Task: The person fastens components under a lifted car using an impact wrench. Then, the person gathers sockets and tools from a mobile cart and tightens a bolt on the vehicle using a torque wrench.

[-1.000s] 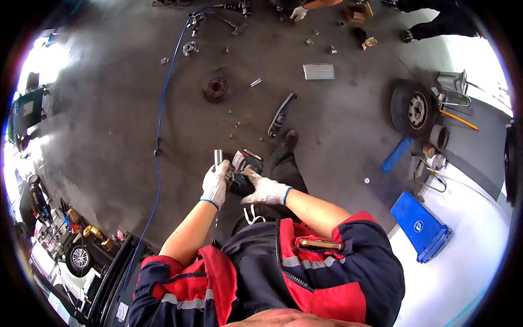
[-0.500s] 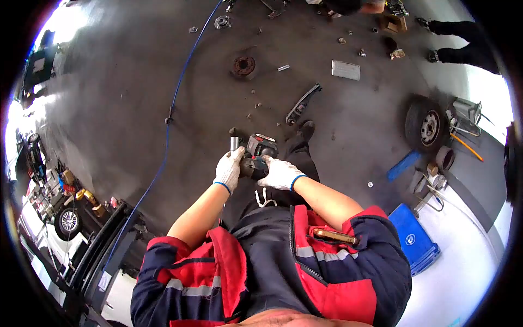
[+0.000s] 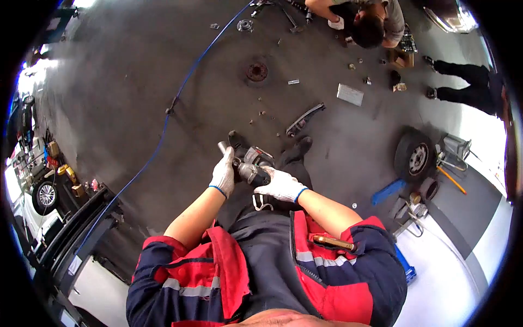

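My right hand (image 3: 280, 185), in a white work glove with a blue cuff, is wrapped around the rear of a cordless impact wrench (image 3: 252, 173). The wrench points left, and its battery end faces away from me. Just left of the wrench's nose, my gloved left hand (image 3: 222, 177) is closed on a shiny metal socket (image 3: 222, 146), whose end sticks out above the fingers. A small gap shows between the socket and the wrench. Glove and fingers hide the socket's lower part.
A blue hose (image 3: 163, 131) runs along the floor to my left. Ahead lie a rusty brake drum (image 3: 257, 71), a control arm (image 3: 305, 119) and a flat silver panel (image 3: 350, 94). A wheel (image 3: 415, 154) stands at right. A co-worker (image 3: 376, 24) bends over parts at the far side.
My left hand and the socket have moved left, away from the wrench's nose, and the socket now tilts. The wrench has turned slightly. The view has shifted, bringing the bending co-worker into sight.
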A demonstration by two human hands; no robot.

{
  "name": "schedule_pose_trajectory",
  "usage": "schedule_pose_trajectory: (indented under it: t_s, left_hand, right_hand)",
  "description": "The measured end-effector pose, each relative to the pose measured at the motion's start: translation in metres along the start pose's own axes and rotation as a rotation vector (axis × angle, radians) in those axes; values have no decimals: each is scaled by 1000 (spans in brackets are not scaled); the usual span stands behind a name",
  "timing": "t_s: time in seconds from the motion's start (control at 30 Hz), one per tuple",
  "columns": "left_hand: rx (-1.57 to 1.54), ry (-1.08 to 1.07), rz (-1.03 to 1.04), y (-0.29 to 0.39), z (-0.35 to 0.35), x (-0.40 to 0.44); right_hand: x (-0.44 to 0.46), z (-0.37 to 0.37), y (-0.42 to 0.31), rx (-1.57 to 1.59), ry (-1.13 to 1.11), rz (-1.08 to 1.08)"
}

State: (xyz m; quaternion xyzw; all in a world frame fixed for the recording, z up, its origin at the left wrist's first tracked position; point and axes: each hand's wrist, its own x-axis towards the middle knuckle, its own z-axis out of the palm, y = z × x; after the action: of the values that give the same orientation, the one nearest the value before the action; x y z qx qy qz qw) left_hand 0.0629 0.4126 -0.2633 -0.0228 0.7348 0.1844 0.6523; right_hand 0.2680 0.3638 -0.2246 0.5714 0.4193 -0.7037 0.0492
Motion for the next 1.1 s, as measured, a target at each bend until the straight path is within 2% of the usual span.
schedule_pose_trajectory:
  t_s: [0.03,0.13,0.2,0.3,0.47,0.6,0.67,0.73,0.8,0.83,0.97,1.0,1.03,1.07,1.1]
  left_hand:
    - [-66,-21,-10,10,5,-16]
    - [-143,-123,81,0,-14,14]
    - [-80,-41,241,7,-21,10]
    - [-133,66,313,16,-42,10]
    - [-194,217,214,40,-90,26]
    - [-394,75,130,84,-158,46]
    - [-469,51,138,118,-184,55]
    - [-607,-134,121,151,-213,67]
    - [-637,-200,207,199,-222,54]
    - [-631,-235,249,207,-238,82]
    - [-518,-197,289,320,-259,117]
    - [-509,-185,247,383,-257,148]
    - [-477,-181,231,417,-257,163]
    - [-447,-187,221,412,-269,152]
    - [-424,-188,211,442,-274,170]
  right_hand:
    - [7,6,1,21,19,17]
    - [18,12,-6,-14,54,35]
    - [17,13,-35,-120,44,60]
    - [31,26,-71,-185,45,78]
    - [77,52,-137,-419,-38,109]
    - [112,83,-215,-518,-31,94]
    - [137,92,-247,-526,-75,81]
    - [155,99,-285,-520,-62,14]
    - [181,99,-312,-294,-96,-106]
    - [203,101,-325,-309,-114,-128]
    - [272,68,-416,-375,-202,-8]
    - [324,42,-455,-403,-243,-26]
    - [355,31,-471,-393,-282,-41]
    - [344,42,-478,-388,-311,-56]
    - [365,18,-508,-258,-487,2]
